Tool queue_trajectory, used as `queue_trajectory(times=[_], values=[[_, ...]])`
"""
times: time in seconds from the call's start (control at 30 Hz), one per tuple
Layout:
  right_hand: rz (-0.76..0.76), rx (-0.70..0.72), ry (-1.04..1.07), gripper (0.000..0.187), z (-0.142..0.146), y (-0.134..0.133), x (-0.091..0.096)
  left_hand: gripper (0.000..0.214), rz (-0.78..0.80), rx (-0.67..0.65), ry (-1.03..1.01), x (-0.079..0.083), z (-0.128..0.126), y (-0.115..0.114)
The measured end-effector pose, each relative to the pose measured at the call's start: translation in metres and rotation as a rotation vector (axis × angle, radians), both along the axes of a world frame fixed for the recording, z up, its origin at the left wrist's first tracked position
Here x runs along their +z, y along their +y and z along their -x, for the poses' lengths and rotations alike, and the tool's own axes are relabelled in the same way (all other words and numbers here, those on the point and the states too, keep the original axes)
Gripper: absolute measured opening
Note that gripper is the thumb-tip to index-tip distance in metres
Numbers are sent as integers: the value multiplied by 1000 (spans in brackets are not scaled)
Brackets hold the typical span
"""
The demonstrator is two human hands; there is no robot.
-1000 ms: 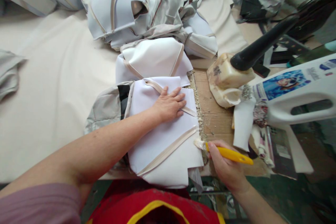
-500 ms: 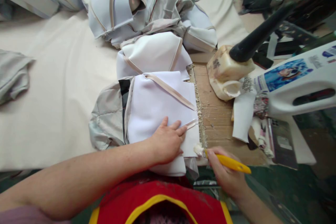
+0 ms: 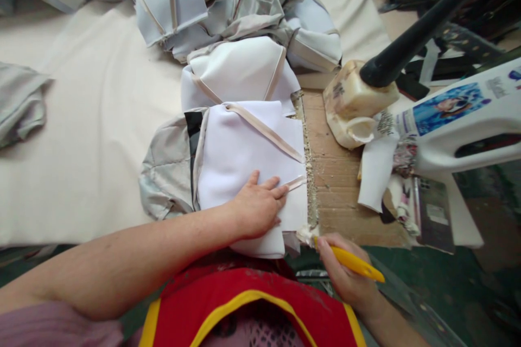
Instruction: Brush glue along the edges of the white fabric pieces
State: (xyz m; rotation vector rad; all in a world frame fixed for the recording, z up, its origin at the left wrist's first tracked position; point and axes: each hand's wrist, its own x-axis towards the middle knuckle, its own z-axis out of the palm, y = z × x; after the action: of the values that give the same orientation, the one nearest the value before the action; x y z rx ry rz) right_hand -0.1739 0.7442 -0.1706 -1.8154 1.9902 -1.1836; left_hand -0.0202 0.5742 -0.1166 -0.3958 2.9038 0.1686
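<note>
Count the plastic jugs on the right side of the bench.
2. A yellowed jug stands on the cardboard beside the white fabric piece. A white jug with a blue label lies on its side further right. Clutter may hide more.

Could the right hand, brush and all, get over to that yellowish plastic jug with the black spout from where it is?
Probably yes. The right hand, gripping the yellow-handled brush, sits at the near edge of the brown cardboard sheet; only bare cardboard lies between it and the yellowish plastic jug.
</note>
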Motion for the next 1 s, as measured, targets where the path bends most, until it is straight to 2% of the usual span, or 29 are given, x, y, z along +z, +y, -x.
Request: queue_trajectory(times=[0.13,0.3,0.37,0.5,0.6,0.67,0.8,0.87,0.93,1.0], values=[[99,-69,32,14,1,7,1,42,3,-1,-4,0,0,0],[140,46,100,10,5,0,-2,41,12,-9,12,-3,-1,0],[157,27,118,9,6,2,-2,41,16,-12,17,-4,-1,0],[185,86,139,7,8,6,-5,41,29,-3,6,-2,0,2],[207,26,154,8,11,5,-8,44,59,29,-14,3,-3,11],[239,20,144,9,13,4,-8,49,82,53,-13,7,-11,20],[289,164,153,12,19,-3,-6,71,104,84,-34,11,-43,38],[318,127,146,12,21,-10,-5,77,159,106,-33,9,-61,45],[324,116,126,11,23,-18,-4,73,244,122,3,5,-75,50],[321,156,126,10,25,-28,-5,58,326,139,44,-2,-83,53]])
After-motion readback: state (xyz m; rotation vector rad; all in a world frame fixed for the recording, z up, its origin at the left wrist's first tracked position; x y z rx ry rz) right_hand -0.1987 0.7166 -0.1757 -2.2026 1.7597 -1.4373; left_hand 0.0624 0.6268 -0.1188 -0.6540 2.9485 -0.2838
